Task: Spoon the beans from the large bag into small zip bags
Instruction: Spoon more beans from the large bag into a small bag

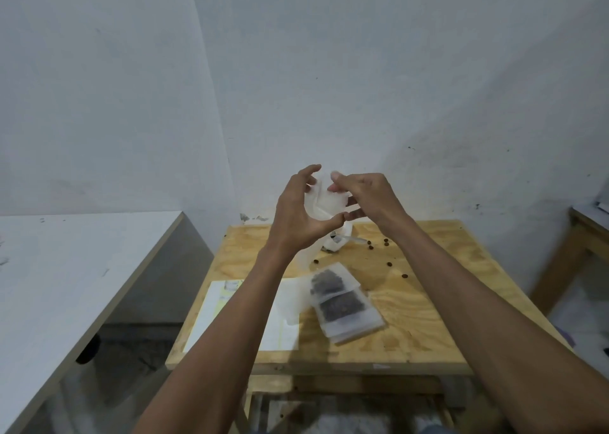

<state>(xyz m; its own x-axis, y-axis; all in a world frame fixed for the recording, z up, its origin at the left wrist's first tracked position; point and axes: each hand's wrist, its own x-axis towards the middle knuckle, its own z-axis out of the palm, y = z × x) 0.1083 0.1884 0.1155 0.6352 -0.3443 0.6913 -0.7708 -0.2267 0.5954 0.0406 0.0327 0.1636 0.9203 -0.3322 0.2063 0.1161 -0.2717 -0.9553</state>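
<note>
Hands meet at the centre of the frame: the left hand (301, 216) and right hand (359, 196) both pinch an empty small zip bag (329, 203). Its mouth should probably be spread wide first. Below it, the large bag (334, 242) rests on the table (428, 308); filled bags (342, 305) lie lower down.

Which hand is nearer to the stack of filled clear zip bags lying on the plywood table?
Hard to call. Both the left hand and right hand are raised together holding an empty clear bag, well beyond the stack of filled bags.
</note>
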